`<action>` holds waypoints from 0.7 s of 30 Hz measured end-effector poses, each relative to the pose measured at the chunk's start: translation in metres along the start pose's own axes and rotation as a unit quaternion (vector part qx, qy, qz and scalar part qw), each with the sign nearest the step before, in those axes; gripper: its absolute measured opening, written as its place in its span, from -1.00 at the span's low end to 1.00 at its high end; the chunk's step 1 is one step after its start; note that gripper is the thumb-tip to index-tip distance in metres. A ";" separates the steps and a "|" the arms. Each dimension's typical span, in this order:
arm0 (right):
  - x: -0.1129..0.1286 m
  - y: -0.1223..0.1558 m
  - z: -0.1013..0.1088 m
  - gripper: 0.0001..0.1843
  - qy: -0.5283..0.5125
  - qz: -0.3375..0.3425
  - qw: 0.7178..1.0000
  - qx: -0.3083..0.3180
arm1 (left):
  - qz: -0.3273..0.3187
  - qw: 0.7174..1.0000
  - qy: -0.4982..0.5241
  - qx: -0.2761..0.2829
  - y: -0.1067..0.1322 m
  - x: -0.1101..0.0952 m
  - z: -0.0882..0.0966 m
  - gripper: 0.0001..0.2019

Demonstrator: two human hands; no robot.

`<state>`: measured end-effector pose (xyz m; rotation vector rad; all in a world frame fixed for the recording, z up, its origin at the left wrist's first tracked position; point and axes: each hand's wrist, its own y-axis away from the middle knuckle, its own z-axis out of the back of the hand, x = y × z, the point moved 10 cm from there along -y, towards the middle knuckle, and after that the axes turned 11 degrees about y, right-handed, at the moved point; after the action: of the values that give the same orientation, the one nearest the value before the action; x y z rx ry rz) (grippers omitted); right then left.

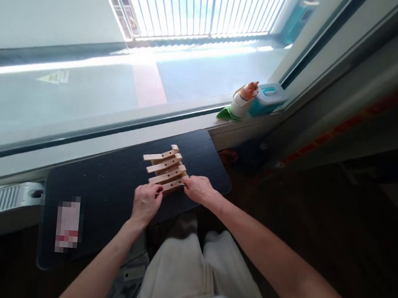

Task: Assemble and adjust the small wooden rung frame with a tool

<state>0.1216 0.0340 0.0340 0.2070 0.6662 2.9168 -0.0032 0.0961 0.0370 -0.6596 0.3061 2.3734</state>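
Note:
A small wooden slatted rack (165,168) lies on the black tabletop (114,170). Several pale slats run side by side across it, each with dark dots and a raised right end. At the near slat's left end, my left hand (146,203) is closed, its thumb and finger pinched on the wood. My right hand (198,188) pinches the same slat's right end. A thin sliver shows by the right fingertips, too small to name. Both palms are turned down, so the undersides of the fingers are hidden.
A blurred-out pink and white item (68,225) lies on the table's left part. Behind the table runs a windowsill (116,147); at its right stand a white bottle-like container (241,104) and a teal box (267,99). A radiator (5,200) is at the left.

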 end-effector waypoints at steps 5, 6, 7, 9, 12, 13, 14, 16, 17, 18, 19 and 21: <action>0.007 -0.016 -0.002 -0.70 0.004 0.011 1.000 0.023 | -0.099 0.991 -0.040 0.076 -0.018 -0.012 -0.025 -0.78; 0.007 -0.017 -0.002 -0.70 0.007 0.014 1.000 0.026 | -0.108 0.989 -0.044 0.088 -0.019 -0.013 -0.031 -0.77; 0.005 -0.019 -0.003 -0.70 0.010 0.017 0.999 0.028 | -0.112 0.988 -0.049 0.094 -0.019 -0.014 -0.035 -0.76; 0.002 -0.022 -0.002 -0.70 0.015 0.022 0.999 0.026 | -0.107 0.989 -0.057 0.087 -0.021 -0.014 -0.038 -0.75; -0.003 -0.026 0.001 -0.69 0.015 0.033 0.999 0.016 | -0.081 0.993 -0.068 0.061 -0.024 -0.009 -0.036 -0.76; -0.005 -0.026 0.002 -0.70 0.014 0.036 0.999 0.014 | -0.075 0.993 -0.070 0.057 -0.026 -0.008 -0.037 -0.76; -0.006 -0.027 0.002 -0.70 0.012 0.039 0.999 0.012 | -0.072 0.993 -0.071 0.058 -0.028 -0.008 -0.038 -0.77; -0.010 -0.028 0.002 -0.71 0.007 0.042 0.999 0.010 | -0.069 0.993 -0.073 0.063 -0.031 -0.008 -0.040 -0.76; -0.012 -0.028 0.001 -0.72 0.004 0.043 0.999 0.010 | -0.067 0.993 -0.076 0.065 -0.033 -0.008 -0.042 -0.76; -0.013 -0.029 0.000 -0.72 0.001 0.045 0.999 0.011 | -0.065 0.993 -0.079 0.065 -0.035 -0.008 -0.042 -0.76; -0.014 -0.030 -0.002 -0.72 -0.003 0.046 0.999 0.012 | -0.062 0.993 -0.082 0.065 -0.036 -0.007 -0.043 -0.75; -0.014 -0.032 -0.005 -0.74 -0.010 0.047 0.999 0.013 | -0.055 0.992 -0.090 0.068 -0.037 -0.007 -0.045 -0.75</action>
<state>0.1382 0.0579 0.0144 0.2783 0.7087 2.9921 0.0423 0.1041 0.0012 -0.3861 0.3388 2.2640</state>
